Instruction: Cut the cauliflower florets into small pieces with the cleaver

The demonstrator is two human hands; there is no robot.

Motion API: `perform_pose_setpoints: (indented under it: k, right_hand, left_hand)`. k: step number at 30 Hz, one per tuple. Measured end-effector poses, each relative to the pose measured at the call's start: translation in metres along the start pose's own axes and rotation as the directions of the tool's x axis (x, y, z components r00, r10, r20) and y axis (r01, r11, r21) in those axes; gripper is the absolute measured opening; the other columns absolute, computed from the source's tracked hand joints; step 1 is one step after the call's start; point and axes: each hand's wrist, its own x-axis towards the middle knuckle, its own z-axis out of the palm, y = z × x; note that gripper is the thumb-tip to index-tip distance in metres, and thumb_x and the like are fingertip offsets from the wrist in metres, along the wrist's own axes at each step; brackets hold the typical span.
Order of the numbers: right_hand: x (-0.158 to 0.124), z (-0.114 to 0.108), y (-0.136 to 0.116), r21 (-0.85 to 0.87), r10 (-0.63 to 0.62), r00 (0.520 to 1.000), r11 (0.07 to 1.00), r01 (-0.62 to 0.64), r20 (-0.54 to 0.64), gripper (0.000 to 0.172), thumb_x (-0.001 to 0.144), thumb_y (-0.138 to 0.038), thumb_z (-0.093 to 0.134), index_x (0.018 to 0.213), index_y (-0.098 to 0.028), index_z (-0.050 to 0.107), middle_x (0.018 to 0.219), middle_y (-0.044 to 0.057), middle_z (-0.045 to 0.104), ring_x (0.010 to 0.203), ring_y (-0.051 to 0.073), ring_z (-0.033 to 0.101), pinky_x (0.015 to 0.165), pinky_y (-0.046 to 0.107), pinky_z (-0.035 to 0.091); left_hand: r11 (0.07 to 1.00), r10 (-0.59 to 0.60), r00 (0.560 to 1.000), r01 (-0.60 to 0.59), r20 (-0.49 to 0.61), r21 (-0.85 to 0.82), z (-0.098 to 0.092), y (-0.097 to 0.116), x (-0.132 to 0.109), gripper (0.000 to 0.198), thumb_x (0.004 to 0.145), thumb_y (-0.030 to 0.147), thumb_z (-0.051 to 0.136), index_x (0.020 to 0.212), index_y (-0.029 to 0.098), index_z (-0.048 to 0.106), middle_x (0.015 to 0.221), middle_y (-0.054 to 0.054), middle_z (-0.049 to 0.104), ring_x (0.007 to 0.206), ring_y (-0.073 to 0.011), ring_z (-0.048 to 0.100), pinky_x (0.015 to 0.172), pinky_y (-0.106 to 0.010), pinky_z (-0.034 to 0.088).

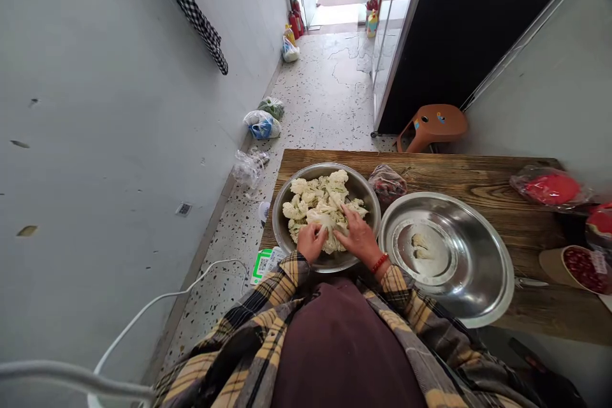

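Observation:
A steel bowl [278,220] full of cauliflower florets [310,194] stands at the table's left end. Both hands are inside it, over the near part of the heap. My left hand [312,242] is closed, thumb and fingers pinching the left side of a pale cauliflower piece [329,223]. On the right of that same piece, my right hand [359,239] grips with thumb and fingers around it; a red bead bracelet circles its wrist. Some fingertips are lost among the florets. Beside the bowl, a larger steel basin [482,255] holds a few cauliflower bits [421,245] on its bottom.
Behind the basin lies a bag of dark red food [387,183]. A knife [531,282] and a tub of red pieces [586,268] are at the right, near a red wrapped package [552,188]. A green QR card [261,265] sits by the table's left edge. A brown stool [437,122] stands beyond.

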Motion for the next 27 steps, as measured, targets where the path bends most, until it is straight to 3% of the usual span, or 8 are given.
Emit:
perform_pose_setpoints:
  k: [10,13,16,18,20,23,25,27]
  right_hand:
    - [0.003,0.016,-0.004,-0.094,-0.005,0.983,0.995,0.023,0.182,0.072,0.074,-0.028,0.065,0.14,-0.016,0.038,0.128,0.014,0.052,0.115,0.025,0.051,0.098,0.038,0.043]
    - [0.003,0.018,-0.002,-0.162,-0.015,0.982,0.986,0.046,0.187,0.068,0.076,-0.02,0.061,0.14,-0.016,0.039,0.129,0.014,0.052,0.115,0.025,0.051,0.097,0.037,0.043]
    - [0.006,0.017,0.004,-0.249,0.026,0.986,0.968,0.016,0.167,0.064,0.075,-0.013,0.058,0.137,-0.015,0.043,0.127,0.015,0.054,0.112,0.025,0.053,0.096,0.037,0.043]
    - [0.007,0.016,0.008,-0.233,0.045,0.988,0.972,-0.009,0.149,0.062,0.076,-0.016,0.059,0.136,-0.015,0.045,0.126,0.014,0.055,0.111,0.025,0.054,0.096,0.037,0.044]
    - [0.008,0.016,0.013,-0.172,0.042,0.992,0.985,-0.021,0.119,0.06,0.078,-0.023,0.061,0.135,-0.016,0.046,0.125,0.014,0.056,0.113,0.025,0.054,0.097,0.037,0.044]
    - [0.008,0.019,0.017,-0.074,0.031,0.998,0.997,-0.026,0.062,0.056,0.08,-0.033,0.062,0.132,-0.016,0.05,0.123,0.014,0.057,0.114,0.025,0.054,0.097,0.04,0.045]
    - [0.007,0.019,0.019,0.002,0.04,0.999,0.999,-0.04,0.014,0.052,0.08,-0.036,0.061,0.128,-0.015,0.054,0.121,0.015,0.059,0.11,0.025,0.056,0.095,0.04,0.046]
    - [0.005,0.016,0.02,0.091,0.1,0.994,0.991,-0.095,-0.052,0.047,0.081,-0.039,0.059,0.122,-0.015,0.059,0.113,0.014,0.063,0.098,0.023,0.061,0.087,0.039,0.049]
  left_hand:
    - [0.949,0.219,0.966,-0.245,0.139,0.201,-0.006,0.023,-0.013,0.011,0.084,0.021,0.048,0.077,0.017,0.056,0.084,-0.009,0.061,0.084,-0.0227,0.054,0.083,-0.039,0.039]
    - [0.984,0.143,0.972,-0.159,0.186,0.075,-0.006,0.025,-0.014,0.013,0.082,0.02,0.048,0.07,0.018,0.054,0.073,-0.005,0.057,0.076,-0.0202,0.052,0.077,-0.037,0.04]
    - [0.966,0.022,0.946,0.063,0.324,-0.251,-0.011,0.029,-0.016,0.022,0.082,0.028,0.052,0.063,0.017,0.052,0.059,0.0,0.049,0.062,-0.0151,0.047,0.066,-0.031,0.04]
    - [0.809,0.016,0.899,0.245,0.437,-0.534,-0.02,0.031,-0.017,0.026,0.081,0.037,0.058,0.067,0.015,0.057,0.061,0.0,0.053,0.06,-0.0129,0.048,0.063,-0.029,0.041]
    - [0.532,0.022,0.868,0.41,0.496,-0.741,-0.032,0.032,-0.018,0.029,0.077,0.043,0.064,0.078,0.014,0.062,0.074,-0.002,0.061,0.066,-0.0133,0.054,0.067,-0.031,0.046]
    - [0.18,0.005,0.849,0.519,0.528,-0.836,-0.048,0.034,-0.017,0.036,0.072,0.042,0.073,0.094,0.016,0.063,0.098,-0.007,0.067,0.087,-0.0207,0.063,0.077,-0.04,0.053]
    - [0.089,0.011,0.836,0.546,0.549,-0.833,-0.054,0.035,-0.016,0.037,0.072,0.038,0.075,0.1,0.016,0.063,0.103,-0.009,0.068,0.093,-0.025,0.065,0.079,-0.045,0.054]
    - [0.075,0.016,0.831,0.553,0.555,-0.83,-0.055,0.035,-0.015,0.037,0.073,0.036,0.074,0.102,0.015,0.063,0.102,-0.011,0.069,0.092,-0.0263,0.067,0.077,-0.046,0.056]
